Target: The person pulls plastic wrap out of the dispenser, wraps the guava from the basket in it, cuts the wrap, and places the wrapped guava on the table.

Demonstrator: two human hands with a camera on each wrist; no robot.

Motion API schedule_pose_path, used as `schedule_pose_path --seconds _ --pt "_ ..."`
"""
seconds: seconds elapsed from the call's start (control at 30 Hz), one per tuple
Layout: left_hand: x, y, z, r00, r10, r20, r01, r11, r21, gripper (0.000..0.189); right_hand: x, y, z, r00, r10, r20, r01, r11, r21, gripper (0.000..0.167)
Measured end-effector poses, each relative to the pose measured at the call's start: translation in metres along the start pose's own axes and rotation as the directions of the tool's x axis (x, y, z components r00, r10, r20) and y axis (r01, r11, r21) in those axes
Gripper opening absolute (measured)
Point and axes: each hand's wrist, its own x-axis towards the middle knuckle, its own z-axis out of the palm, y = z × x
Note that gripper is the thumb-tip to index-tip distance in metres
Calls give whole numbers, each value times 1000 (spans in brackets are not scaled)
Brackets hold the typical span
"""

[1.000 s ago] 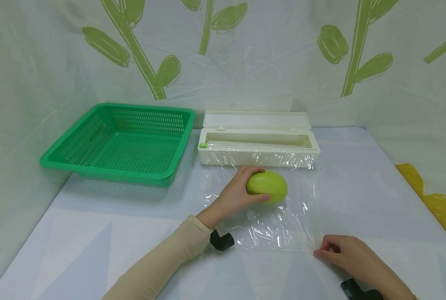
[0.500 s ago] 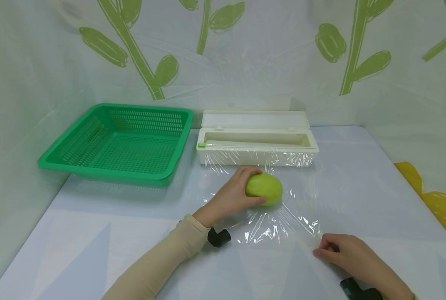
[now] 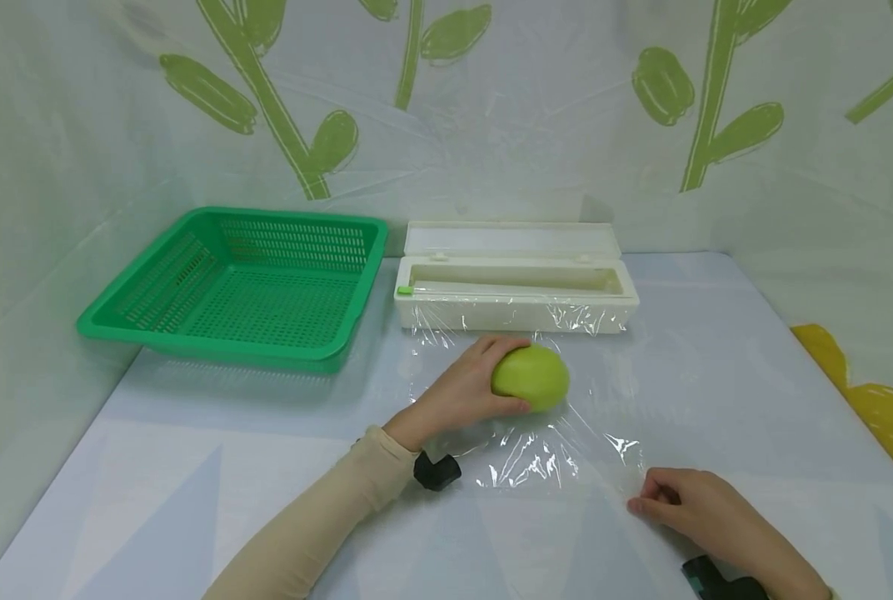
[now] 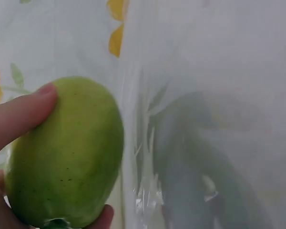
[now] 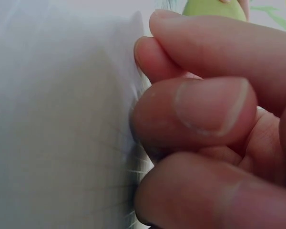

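Gripping the green fruit (image 3: 534, 379): left hand (image 3: 463, 390), thumb and fingers round it, cling film (image 3: 532, 463) spread beneath. Right hand (image 3: 705, 508) pinches the film's near corner, well apart from the fruit — I'd pull gently so nothing bunches.

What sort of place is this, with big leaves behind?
Perhaps a food-preparation table; I can't be sure. Clear film runs from a white box, a left hand holds a green fruit, and a green basket stands beside the box.
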Motion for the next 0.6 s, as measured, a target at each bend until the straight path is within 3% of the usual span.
schedule_pose_path --seconds 0.27,0.5,0.6 --pt "1 -1 13 995 55 -83 -58 998 -34 75 1 1 0 1000 5 6 -5 1000 16 28" --pt "0 -3 12 997 59 -56 -59 998 -8 76 -1 2 -1 997 -77 -13 77 997 20 28" --pt "1 -4 11 998 41 -42 -41 999 8 76 0 1 0 998 -61 -13 62 998 25 27"
